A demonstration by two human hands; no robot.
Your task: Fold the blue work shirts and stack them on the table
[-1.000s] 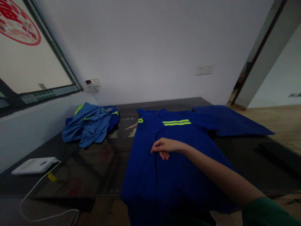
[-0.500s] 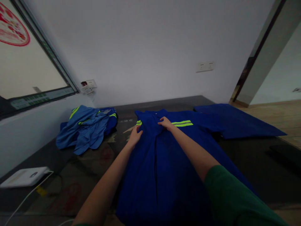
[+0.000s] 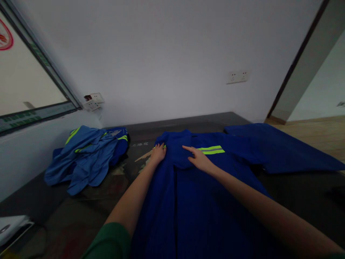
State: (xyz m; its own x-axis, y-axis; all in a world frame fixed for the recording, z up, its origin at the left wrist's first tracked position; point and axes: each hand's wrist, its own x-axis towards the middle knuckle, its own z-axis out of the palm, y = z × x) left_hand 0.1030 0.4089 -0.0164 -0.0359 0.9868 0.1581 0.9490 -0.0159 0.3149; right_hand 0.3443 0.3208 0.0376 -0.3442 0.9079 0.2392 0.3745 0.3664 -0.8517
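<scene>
A dark blue work jacket [image 3: 210, 194] with a yellow-green and grey reflective strip lies spread on the dark table, its collar end away from me. My left hand [image 3: 158, 154] rests flat on the folded-over edge of its left side, fingers stretched over a small bit of reflective strip. Over the chest part is my right hand [image 3: 199, 159], index finger pointing left and thumb apart from it, with no cloth between them. The right hand is at the cloth, but whether it presses on it I cannot tell.
A heap of lighter blue clothes [image 3: 88, 154] with yellow-green strips lies at the left. Another dark blue cloth [image 3: 280, 147] spreads at the right beside the jacket's sleeve. A white device [image 3: 12, 226] sits at the near left of the dark table [image 3: 205, 120]. The wall stands behind.
The right hand has let go of the cloth it pinched near the collar, and the front flap now lies flatter. My left hand has come down flat on the left edge.
</scene>
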